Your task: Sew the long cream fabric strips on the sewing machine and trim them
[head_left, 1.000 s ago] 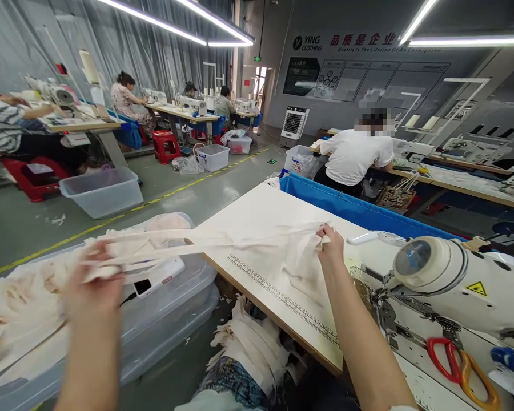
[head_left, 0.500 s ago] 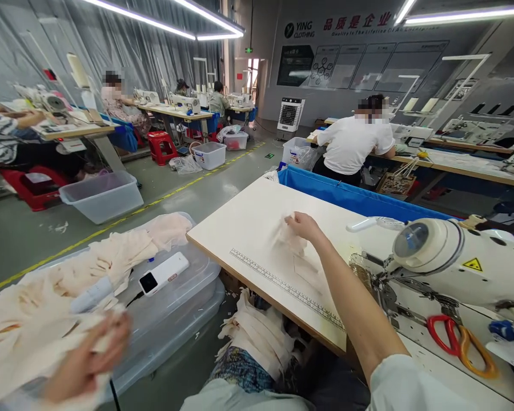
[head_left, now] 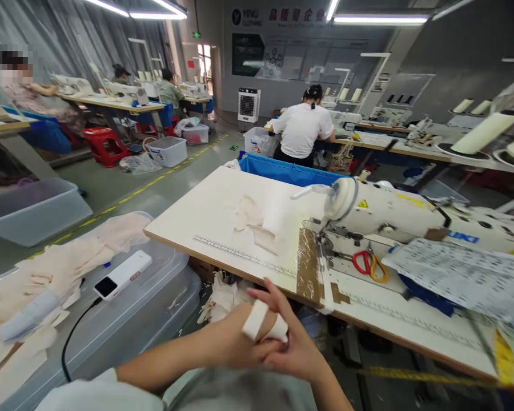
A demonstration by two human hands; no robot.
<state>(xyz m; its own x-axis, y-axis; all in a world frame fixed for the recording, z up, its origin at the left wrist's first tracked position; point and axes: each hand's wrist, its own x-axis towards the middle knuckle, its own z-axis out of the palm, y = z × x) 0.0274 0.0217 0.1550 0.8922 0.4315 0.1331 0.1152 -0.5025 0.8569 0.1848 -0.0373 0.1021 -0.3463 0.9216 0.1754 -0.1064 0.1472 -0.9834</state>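
My left hand (head_left: 235, 334) and my right hand (head_left: 297, 345) meet in front of my body, just off the near table edge. A pale, cloth-like strip (head_left: 256, 319) loops between them, against the back of my left hand. My right hand is partly closed at the strip, with two fingers stretched up and the others curled. The fingers of my left hand are hidden behind it. Beyond them, thin pale cloth pieces (head_left: 248, 212) lie crumpled and flat on the white table (head_left: 188, 211). More pale cloth (head_left: 223, 297) hangs below the edge, over my lap.
A sewing machine (head_left: 381, 208) stands on the right, with red and orange scissors (head_left: 370, 265) before it. To the left, clear plastic bins (head_left: 154, 285) carry pale cloth (head_left: 81, 245) and a white device (head_left: 123, 275) with a cable. A person (head_left: 302, 131) sits beyond the blue cloth bin (head_left: 282, 170).
My right hand has let go of the cloth on the table and come back towards my body. My left hand has moved right to meet it. The view has turned right.
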